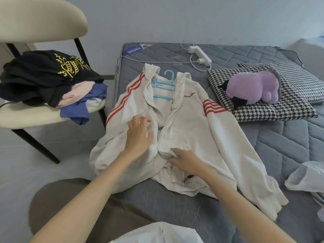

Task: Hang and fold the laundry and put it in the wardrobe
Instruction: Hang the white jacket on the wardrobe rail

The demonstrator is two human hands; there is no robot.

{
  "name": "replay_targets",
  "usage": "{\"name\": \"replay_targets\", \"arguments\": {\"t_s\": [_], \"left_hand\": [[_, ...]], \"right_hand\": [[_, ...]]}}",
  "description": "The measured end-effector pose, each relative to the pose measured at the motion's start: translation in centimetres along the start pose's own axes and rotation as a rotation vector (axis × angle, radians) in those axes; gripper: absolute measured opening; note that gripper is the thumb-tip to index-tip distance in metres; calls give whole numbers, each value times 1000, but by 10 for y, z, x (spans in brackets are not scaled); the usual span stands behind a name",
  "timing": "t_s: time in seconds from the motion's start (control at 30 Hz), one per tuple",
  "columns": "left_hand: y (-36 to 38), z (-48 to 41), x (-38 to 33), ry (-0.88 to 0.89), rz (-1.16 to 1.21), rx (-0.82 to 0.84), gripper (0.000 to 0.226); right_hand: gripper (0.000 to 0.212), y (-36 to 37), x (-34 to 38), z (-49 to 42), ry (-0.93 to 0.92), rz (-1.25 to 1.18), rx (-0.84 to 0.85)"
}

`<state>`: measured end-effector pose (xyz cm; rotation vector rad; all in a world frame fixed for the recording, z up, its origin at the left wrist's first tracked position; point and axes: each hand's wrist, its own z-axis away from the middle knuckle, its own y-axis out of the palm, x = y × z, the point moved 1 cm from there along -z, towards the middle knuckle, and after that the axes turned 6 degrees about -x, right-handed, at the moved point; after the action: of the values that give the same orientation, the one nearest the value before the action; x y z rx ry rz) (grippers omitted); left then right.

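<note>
A white zip jacket (192, 130) with red sleeve stripes lies face up on the grey quilted mattress (289, 146), its front partly unzipped. A light blue hanger (164, 88) sits inside its neck opening, hook pointing away from me. My left hand (139, 132) rests with spread fingers on the jacket's left front panel beside the zip. My right hand (185, 159) lies on the lower front by the zip's bottom end, fingers relaxed on the cloth. A pile of dark, pink and blue laundry (50, 81) waits on the chair.
A cream chair (26, 113) stands left of the bed. Two houndstooth pillows (289, 102) with a purple plush toy (252, 88) lie at the right. A white power strip (199, 54) with cables lies at the far edge. A clear plastic bag (306, 176) sits at the right edge.
</note>
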<state>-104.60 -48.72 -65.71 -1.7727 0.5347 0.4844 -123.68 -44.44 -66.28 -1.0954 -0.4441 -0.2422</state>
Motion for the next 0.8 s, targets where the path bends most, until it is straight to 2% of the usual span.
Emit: {"name": "replay_targets", "arguments": {"t_s": [0.07,0.13,0.23,0.37,0.47,0.57,0.67,0.8], "left_hand": [[5,20,-7,77,-40,-78,24],[13,36,-14,112,17,34,22],[30,54,-15,113,-52,225,36],[39,69,-2,62,-151,223,46],[38,80,13,78,-208,176,38],[34,88,22,165,-223,140,18],[28,93,26,160,-143,101,13],[17,103,31,150,-138,-69,17]], "right_hand": [[51,-3,-8,4,44,-163,-38],[35,-6,-13,10,115,-374,-55],[15,-8,-19,23,168,-550,-81],[23,6,-25,36,82,-584,-28],[19,22,-33,44,83,-624,-25],[24,33,-42,50,178,-715,24],[30,42,-45,51,290,-698,62],[32,49,-39,49,430,-827,109]]}}
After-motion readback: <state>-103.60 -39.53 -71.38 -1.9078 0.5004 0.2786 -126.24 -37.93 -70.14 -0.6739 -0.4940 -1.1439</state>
